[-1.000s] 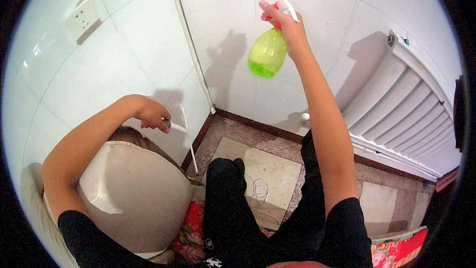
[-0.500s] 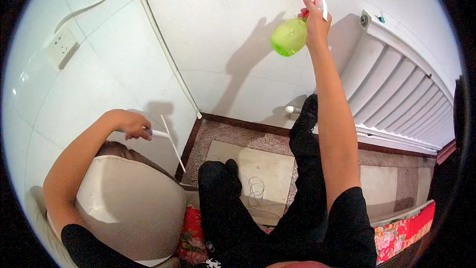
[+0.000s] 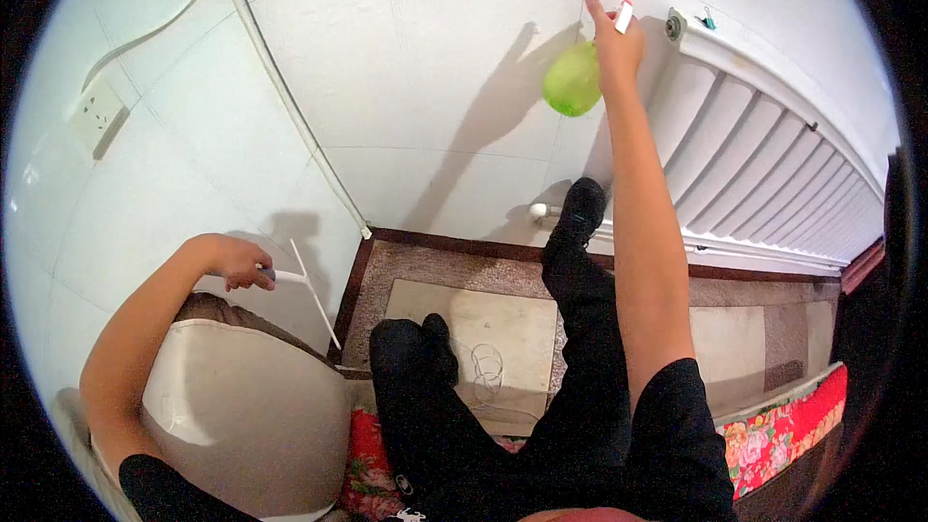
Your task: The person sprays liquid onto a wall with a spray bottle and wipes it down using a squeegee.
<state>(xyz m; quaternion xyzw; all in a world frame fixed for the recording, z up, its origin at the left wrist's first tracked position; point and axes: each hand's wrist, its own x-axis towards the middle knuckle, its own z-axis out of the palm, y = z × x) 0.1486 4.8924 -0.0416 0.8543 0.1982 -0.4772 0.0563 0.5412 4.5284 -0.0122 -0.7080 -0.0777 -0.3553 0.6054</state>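
My right hand (image 3: 620,46), stretched out in front of the tiled wall, is closed around the neck of a spray bottle (image 3: 572,83). The bottle is translucent green with a white and red trigger head, and it tilts down to the left. Its head is partly hidden by my fingers. At the left, my left hand (image 3: 238,261) grips the handle of a white squeegee (image 3: 315,292). The squeegee's long thin blade stands apart from the wall, above the floor corner.
A white radiator (image 3: 739,150) runs along the right wall. Beside my left arm stands a beige padded chair back or cushion (image 3: 251,406). A socket (image 3: 100,116) and a white cable conduit (image 3: 290,97) are on the left wall. Thin wire (image 3: 486,367) lies coiled on the floor.
The view has turned slightly to the right. My right hand with the spray bottle has moved right along the wall, closer to the radiator. My left hand keeps its hold on the squeegee.
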